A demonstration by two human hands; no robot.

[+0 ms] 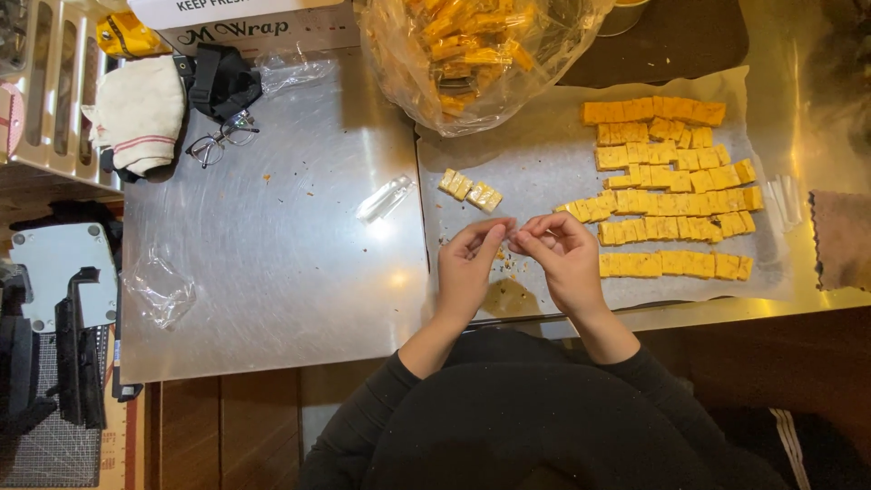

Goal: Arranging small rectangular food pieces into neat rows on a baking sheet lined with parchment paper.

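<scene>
My left hand and my right hand meet at the fingertips over the near edge of a parchment sheet. Together they pinch something small and thin that looks like a clear wrapper, and it is barely visible. Rows of orange-yellow rectangular pieces lie on the sheet just right of my right hand. Two wrapped pieces sit on the sheet beyond my left hand. Crumbs lie under my fingers.
A large clear bag of wrapped pieces stands at the back. On the steel table lie a loose clear wrapper, glasses, a folded cloth and crumpled plastic. More clear wrappers and a brown cloth lie at the right.
</scene>
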